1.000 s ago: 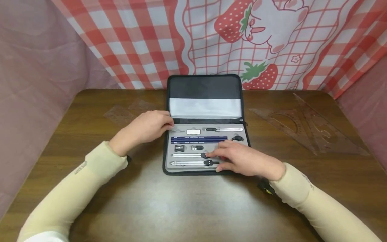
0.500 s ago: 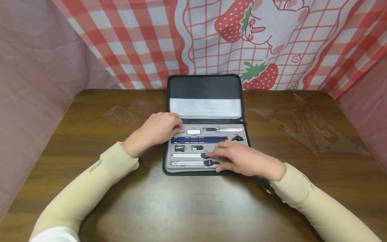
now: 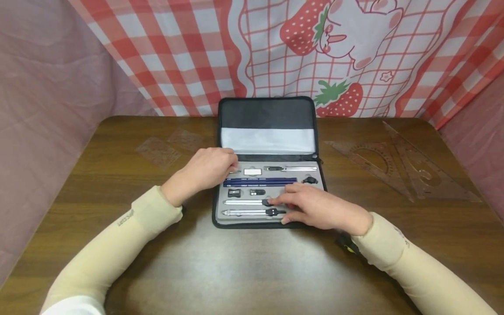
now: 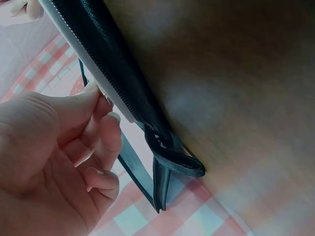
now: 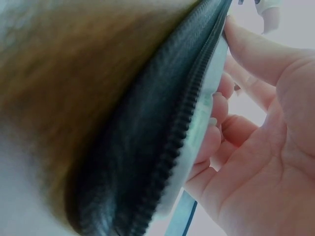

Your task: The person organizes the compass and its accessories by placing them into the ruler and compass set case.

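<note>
An open black zip case [image 3: 266, 113] of drawing instruments stands at the table's far middle. In the head view my left hand [image 3: 206, 168] is over the tray's upper left slot; its thumb and fingertips pinch a small thin metal piece [image 4: 108, 100], mostly hidden by the fingers. My right hand [image 3: 315, 205] rests on the tray's lower right, fingers loosely bent, one fingertip at the head of the upper compass [image 3: 244, 202] and the thumb by the front edge. The lower compass [image 3: 246, 212], two dark blue pencils [image 3: 260, 182], a white eraser [image 3: 252, 172] and a sharpener [image 3: 234, 193] lie in their slots.
Clear set squares [image 3: 429, 170] and a protractor-marked triangle [image 3: 370, 159] lie to the right. Two small clear templates [image 3: 157, 152] lie left of the case. A silver pen-like instrument [image 3: 301, 169] sits in the tray's top right. A checked curtain [image 3: 189, 57] hangs behind the table [image 3: 220, 271].
My left hand has moved right, from the case's left edge onto the upper left slot, and now covers the small piece there. My right hand has stayed in place.
</note>
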A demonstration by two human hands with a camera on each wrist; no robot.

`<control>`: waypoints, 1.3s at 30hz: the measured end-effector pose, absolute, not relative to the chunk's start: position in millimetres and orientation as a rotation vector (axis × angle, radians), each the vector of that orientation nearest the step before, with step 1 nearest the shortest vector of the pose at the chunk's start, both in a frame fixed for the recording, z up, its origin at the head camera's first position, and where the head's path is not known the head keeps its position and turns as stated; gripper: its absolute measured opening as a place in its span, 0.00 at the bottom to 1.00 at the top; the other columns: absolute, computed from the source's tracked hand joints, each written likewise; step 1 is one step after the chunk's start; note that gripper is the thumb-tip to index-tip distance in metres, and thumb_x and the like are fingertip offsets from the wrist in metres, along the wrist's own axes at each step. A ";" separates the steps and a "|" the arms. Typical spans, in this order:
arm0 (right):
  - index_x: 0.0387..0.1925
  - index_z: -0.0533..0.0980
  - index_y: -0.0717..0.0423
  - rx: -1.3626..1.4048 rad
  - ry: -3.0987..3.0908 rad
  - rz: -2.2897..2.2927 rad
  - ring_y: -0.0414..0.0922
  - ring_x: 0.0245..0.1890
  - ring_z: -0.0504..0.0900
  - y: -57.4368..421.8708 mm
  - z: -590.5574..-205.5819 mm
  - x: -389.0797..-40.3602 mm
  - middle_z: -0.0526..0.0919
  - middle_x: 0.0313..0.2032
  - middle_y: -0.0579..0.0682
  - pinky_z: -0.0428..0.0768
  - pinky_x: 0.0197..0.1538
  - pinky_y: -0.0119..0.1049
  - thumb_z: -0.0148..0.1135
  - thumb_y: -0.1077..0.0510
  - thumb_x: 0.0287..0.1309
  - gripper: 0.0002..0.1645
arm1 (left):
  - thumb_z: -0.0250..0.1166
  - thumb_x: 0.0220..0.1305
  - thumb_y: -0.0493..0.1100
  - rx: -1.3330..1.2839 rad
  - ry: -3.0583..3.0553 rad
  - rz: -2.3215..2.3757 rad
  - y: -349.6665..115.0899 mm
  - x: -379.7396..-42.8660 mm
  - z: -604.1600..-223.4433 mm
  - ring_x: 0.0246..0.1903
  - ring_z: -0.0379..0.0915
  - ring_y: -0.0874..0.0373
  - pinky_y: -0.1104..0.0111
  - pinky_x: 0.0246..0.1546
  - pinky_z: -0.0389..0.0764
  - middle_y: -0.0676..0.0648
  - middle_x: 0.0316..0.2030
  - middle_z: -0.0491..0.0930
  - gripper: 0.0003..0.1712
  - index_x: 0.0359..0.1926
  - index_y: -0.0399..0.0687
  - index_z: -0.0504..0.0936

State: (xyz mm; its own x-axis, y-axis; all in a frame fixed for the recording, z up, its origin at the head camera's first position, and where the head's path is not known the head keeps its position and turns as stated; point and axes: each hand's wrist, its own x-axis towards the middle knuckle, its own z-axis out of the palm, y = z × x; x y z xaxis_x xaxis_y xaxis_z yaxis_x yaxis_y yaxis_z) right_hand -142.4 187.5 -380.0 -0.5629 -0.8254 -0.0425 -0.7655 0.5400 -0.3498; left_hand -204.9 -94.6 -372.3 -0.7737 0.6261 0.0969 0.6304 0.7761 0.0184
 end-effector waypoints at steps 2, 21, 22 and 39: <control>0.58 0.71 0.38 -1.343 2.576 -0.435 0.36 0.31 0.65 187.6 -380.1 -142.5 0.68 0.31 0.37 0.68 0.33 0.31 0.59 0.40 0.54 0.29 | 0.58 0.62 0.49 -1.015 -2.903 -0.078 -93.6 -205.3 -372.3 0.25 0.68 0.59 0.64 0.21 0.71 0.55 0.27 0.72 0.08 0.32 0.53 0.80; 0.58 0.71 0.39 -1.342 2.572 -0.447 0.36 0.31 0.65 187.2 -379.9 -142.5 0.68 0.31 0.37 0.69 0.33 0.31 0.59 0.40 0.53 0.29 | 0.62 0.57 0.58 -0.695 -3.190 -0.318 -97.9 -214.6 -365.9 0.25 0.69 0.57 0.64 0.24 0.70 0.54 0.25 0.74 0.13 0.26 0.56 0.75; 0.58 0.71 0.39 -1.345 2.571 -0.449 0.36 0.31 0.65 186.9 -379.9 -142.5 0.68 0.31 0.37 0.69 0.33 0.31 0.59 0.40 0.53 0.29 | 0.62 0.57 0.58 -0.684 -3.212 -0.357 -100.0 -215.1 -365.0 0.25 0.69 0.57 0.64 0.24 0.70 0.54 0.25 0.74 0.13 0.27 0.56 0.76; 0.53 0.75 0.43 -1.285 2.598 -0.523 0.33 0.35 0.72 203.2 -364.9 -151.7 0.77 0.39 0.36 0.73 0.39 0.30 0.59 0.46 0.57 0.21 | 0.62 0.55 0.59 -0.624 -3.325 -0.510 -113.4 -219.4 -364.5 0.26 0.69 0.56 0.65 0.27 0.69 0.50 0.24 0.73 0.14 0.31 0.55 0.76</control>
